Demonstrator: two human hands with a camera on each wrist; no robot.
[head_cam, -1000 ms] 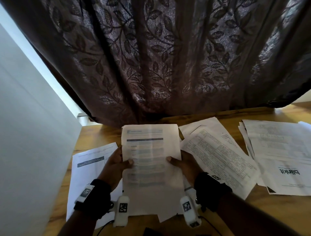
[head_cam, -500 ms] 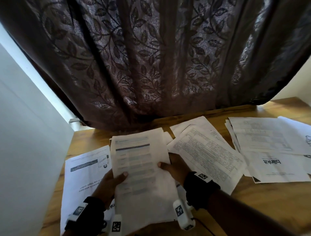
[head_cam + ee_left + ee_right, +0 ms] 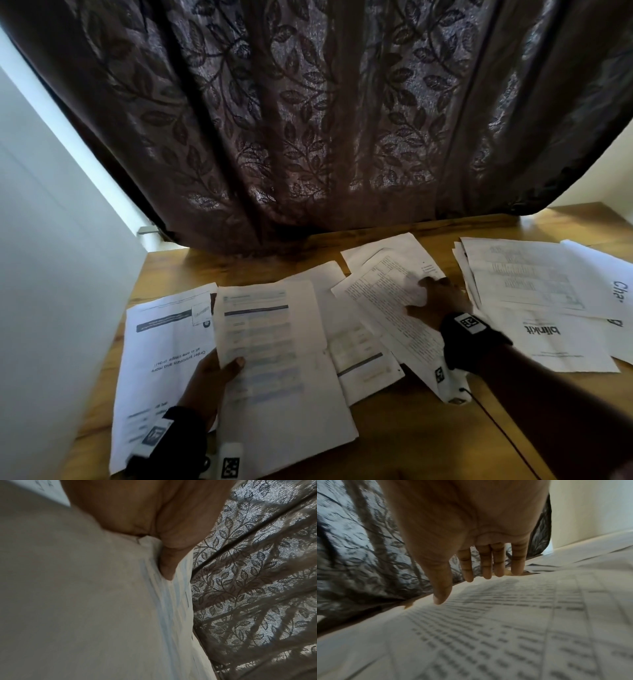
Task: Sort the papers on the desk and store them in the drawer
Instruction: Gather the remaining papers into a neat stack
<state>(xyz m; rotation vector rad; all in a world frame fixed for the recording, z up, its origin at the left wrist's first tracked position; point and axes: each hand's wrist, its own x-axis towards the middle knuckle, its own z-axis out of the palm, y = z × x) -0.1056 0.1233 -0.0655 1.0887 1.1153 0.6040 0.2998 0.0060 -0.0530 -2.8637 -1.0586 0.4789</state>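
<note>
From the head camera, the left hand (image 3: pixel 209 380) is gripping a sheaf of printed pages (image 3: pixel 274 363) by its left edge, thumb lying across the top sheet and the fingers hidden beneath. The sheaf is lying over the near left part of the wooden desk (image 3: pixel 404 431), overlapping a sheet with a dark header bar (image 3: pixel 161 346) to its left. The right hand (image 3: pixel 435 301) is reaching over a densely printed sheet (image 3: pixel 380 308) in the middle of the desk, fingers spread and straight, holding nothing. Farther right, a pile of papers (image 3: pixel 534 287) is sitting on the desk, among them a sheet with a "blinkit" logo (image 3: pixel 544 339). A dark leaf-patterned curtain (image 3: pixel 308 120) is hanging behind the desk.

In the left wrist view, the left hand (image 3: pixel 154 513) is filling the top, its thumb pressing down on the sheaf of printed pages (image 3: pixel 85 601), with the curtain (image 3: pixel 257 588) to the right.

In the right wrist view, the right hand (image 3: pixel 471 534) is hovering just above the densely printed sheet (image 3: pixel 505 635), fingers (image 3: pixel 486 563) extended and slightly apart, the thumb tip looking close to the paper; whether it is touching cannot be told. The curtain (image 3: pixel 359 561) is showing behind.
</note>
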